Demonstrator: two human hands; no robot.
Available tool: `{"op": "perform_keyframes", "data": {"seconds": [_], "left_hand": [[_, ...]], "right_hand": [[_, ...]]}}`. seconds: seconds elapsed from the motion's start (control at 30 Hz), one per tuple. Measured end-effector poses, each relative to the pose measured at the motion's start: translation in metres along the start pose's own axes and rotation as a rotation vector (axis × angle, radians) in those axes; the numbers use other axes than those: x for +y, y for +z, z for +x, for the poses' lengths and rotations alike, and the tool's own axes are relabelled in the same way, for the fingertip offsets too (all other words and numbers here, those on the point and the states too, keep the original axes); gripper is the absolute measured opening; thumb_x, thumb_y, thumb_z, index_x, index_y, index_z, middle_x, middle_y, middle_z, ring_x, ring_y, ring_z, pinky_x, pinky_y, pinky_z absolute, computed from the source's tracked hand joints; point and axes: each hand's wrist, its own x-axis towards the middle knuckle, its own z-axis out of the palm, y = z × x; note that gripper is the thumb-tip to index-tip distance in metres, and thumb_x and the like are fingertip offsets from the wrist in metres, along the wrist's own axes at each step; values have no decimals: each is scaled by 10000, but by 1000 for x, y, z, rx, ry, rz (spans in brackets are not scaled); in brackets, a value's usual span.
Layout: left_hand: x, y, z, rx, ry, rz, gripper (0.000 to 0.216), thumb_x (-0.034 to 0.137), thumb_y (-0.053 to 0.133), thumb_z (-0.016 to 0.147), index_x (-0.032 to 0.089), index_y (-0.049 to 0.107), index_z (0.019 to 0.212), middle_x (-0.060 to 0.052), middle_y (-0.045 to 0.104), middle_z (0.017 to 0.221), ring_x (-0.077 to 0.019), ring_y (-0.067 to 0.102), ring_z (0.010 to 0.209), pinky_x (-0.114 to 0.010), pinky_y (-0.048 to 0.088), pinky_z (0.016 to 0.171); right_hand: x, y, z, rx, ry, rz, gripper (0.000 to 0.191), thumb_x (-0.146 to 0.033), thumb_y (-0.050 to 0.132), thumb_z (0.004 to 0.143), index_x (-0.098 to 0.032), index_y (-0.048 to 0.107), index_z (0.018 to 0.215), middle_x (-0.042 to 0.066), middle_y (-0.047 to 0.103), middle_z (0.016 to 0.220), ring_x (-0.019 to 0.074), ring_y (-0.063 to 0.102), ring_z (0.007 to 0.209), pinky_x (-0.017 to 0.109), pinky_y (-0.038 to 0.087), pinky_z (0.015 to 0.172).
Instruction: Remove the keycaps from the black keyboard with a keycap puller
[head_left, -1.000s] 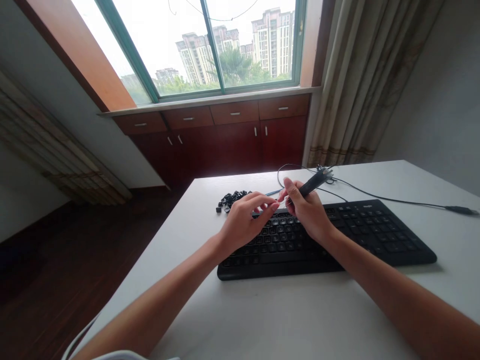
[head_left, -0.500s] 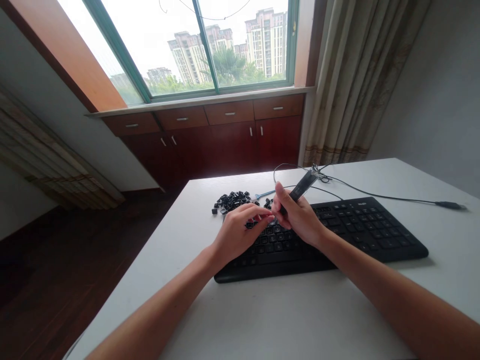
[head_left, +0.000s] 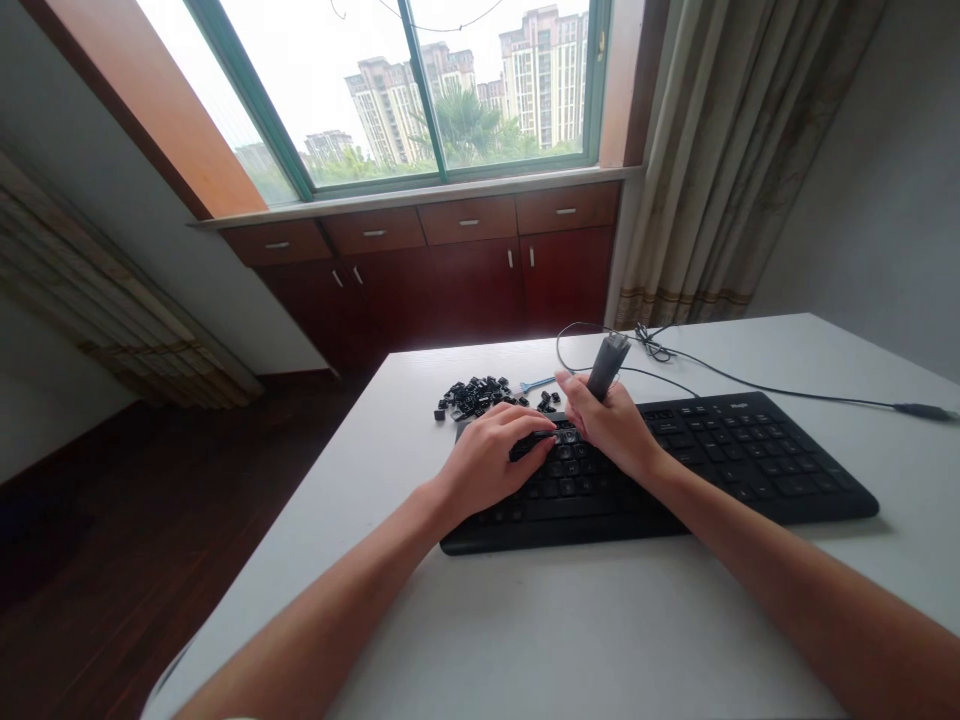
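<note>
A black keyboard (head_left: 720, 455) lies on the white table (head_left: 570, 620). My right hand (head_left: 615, 425) is closed round a dark pen-shaped tool (head_left: 606, 365), held almost upright with its lower end down at the keys near the keyboard's upper left. My left hand (head_left: 491, 460) rests on the left part of the keyboard, fingers stretched toward the tool's tip and touching the keys. A pile of loose black keycaps (head_left: 480, 395) lies on the table just behind the keyboard's left end.
The keyboard's black cable (head_left: 750, 385) loops behind it and runs right to a plug (head_left: 926, 411) near the table's edge. A small blue tool (head_left: 536, 383) lies beside the keycaps. Beyond the table are dark wooden cabinets (head_left: 465, 270), a window and a curtain (head_left: 720, 160).
My right hand has tipped the tool from slanting to nearly upright and lowered it onto the keys. My left hand has come down from a pinch at the tool's tip onto the keyboard.
</note>
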Motion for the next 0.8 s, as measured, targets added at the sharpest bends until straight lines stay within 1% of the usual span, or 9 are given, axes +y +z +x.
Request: {"op": "perform_keyframes", "data": {"seconds": [0.17,0.3,0.5,0.63,0.73,0.8], "left_hand": [[-1,0,1,-20,25,-11,137,265,647,938,231,731,1041,-12,771,1044,-198,681,968,-367,574,912],[-1,1,1,-23,33,-15,133,255,646,935,232,740,1026,-7,779,1018,-200,681,942,-372,575,903],[-1,2,1,-13,24,-16,131,238,657,922,243,739,1024,5,776,988,-186,674,914,-356,572,884],[-2,3,0,-11,5,-20,122,248,664,920,250,743,1013,7,772,973,-179,673,910,-340,575,858],[-4,3,-1,-14,3,-17,122,247,662,921,255,742,1012,13,772,984,-175,675,923,-336,576,864],[-5,2,-1,-18,7,-15,125,245,659,922,253,741,1017,12,773,991,-176,679,933,-338,579,870]], "right_hand": [[5,2,1,6,-8,-66,541,-542,576,936,-200,452,537,-36,451,448,87,392,409,244,307,421],[5,1,5,-9,44,-97,533,-556,583,921,-197,476,542,-31,464,462,92,405,415,242,301,409],[3,0,9,-86,94,-74,547,-604,561,914,-201,458,558,-35,434,481,87,362,412,243,289,399],[6,2,15,-124,65,-161,570,-639,538,912,-200,452,559,-26,451,494,93,379,426,252,303,421],[7,6,18,-121,40,-257,591,-655,516,919,-192,472,554,-19,469,493,103,409,447,261,323,452],[7,8,19,-144,16,-275,596,-657,507,925,-188,487,557,-21,466,491,107,417,462,264,331,469]]}}
